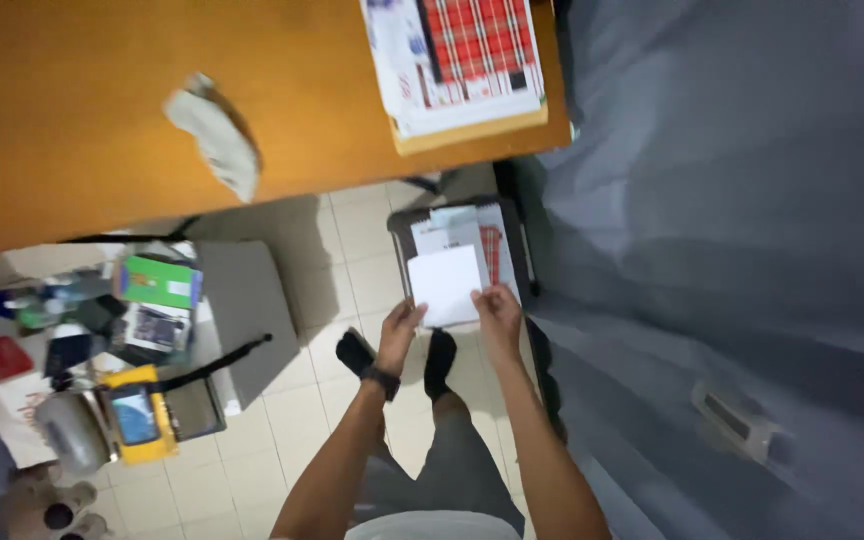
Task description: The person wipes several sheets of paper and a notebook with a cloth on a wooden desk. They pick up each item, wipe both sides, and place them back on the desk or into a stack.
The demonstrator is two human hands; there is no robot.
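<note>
At the bottom centre of the frame the person's two forearms reach forward over grey trousers and black-socked feet [440,358]. The left hand [399,328], with a dark watch [384,380] on the wrist, pinches the lower left edge of a white packet [445,284] just below the middle of the frame. The right hand [498,306] is closed on the packet's lower right corner. The hands sit near each other, one at each lower corner, both clamped on it.

The packet is flat, pale and thin, and it looks light and slightly flexible, probably slick if wrapped in film; held by one corner alone it would likely sag or slip, so a grip on two opposite edges or under its flat face seems safest. It is held just above an open cardboard box [400,225] on the tiled floor [352,250], which holds more flat packets, one in red check.

To the left of the frame, a grey bin [247,300] sits beside a clutter of small boxes and a yellow case [137,415]. Further up, an orange table [72,110] fills the upper left, bearing a crumpled cloth [217,135] and, at the top centre, a stack of checked packets [462,60]. A blue-grey curtain [732,200] covers the right side.
</note>
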